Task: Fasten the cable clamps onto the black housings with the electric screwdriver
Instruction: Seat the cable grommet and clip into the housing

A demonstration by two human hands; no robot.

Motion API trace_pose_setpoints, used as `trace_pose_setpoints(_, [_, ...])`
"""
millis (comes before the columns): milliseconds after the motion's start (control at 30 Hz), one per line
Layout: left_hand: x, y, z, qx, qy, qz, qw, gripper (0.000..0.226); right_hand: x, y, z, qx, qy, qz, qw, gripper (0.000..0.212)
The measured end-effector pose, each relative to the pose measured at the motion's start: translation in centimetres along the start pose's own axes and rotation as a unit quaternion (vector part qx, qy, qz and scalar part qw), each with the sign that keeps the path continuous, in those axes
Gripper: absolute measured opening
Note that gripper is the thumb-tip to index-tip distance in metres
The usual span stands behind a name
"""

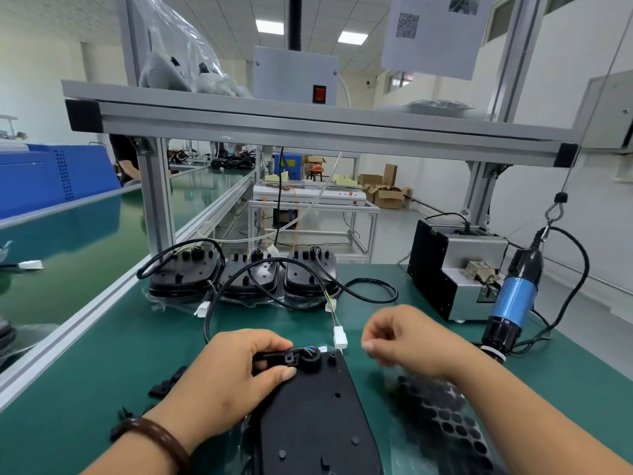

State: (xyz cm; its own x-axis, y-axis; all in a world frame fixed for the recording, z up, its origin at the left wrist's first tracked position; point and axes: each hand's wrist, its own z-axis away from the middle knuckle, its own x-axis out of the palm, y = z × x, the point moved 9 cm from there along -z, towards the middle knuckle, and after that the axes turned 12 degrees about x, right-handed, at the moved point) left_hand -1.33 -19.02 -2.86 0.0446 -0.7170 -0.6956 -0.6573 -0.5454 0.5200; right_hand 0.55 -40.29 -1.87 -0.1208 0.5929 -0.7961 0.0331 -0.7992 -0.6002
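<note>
A black housing point(318, 416) lies flat on the green mat in front of me. My left hand point(226, 375) grips a black cable clamp point(289, 358) against the housing's top edge, beside the cable grommet. My right hand point(400, 341) hovers to the right of it with fingers curled, blurred; whether it holds anything small cannot be told. The blue and black electric screwdriver point(513, 299) hangs from a hook at the right, untouched. Three more housings point(246, 275) with black cables stand in a row further back.
A grey and black screw feeder point(452, 269) stands at the right rear. A sheet of black round pads point(442, 423) lies under my right forearm. Loose black clamps point(168, 383) sit at the left. A white connector point(339, 337) lies near the housing. An aluminium frame shelf point(308, 121) runs overhead.
</note>
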Motion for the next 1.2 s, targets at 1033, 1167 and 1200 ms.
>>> trace_pose_setpoints(1033, [-1.1, 1.1, -0.4, 0.099, 0.030, -0.081, 0.991, 0.016, 4.4, -8.2, 0.8, -0.189, 0.047, -0.151, 0.969, 0.012])
trace_pose_setpoints(1167, [-1.1, 0.9, -0.7, 0.098, 0.022, -0.064, 0.993, 0.005, 4.4, -8.1, 1.1, -0.216, 0.017, -0.170, 0.961, 0.003])
trace_pose_setpoints(1200, [-1.1, 0.9, -0.8, 0.100, 0.020, -0.060, 0.993, 0.003, 4.4, -8.0, 1.1, -0.217, 0.013, -0.179, 0.960, 0.002])
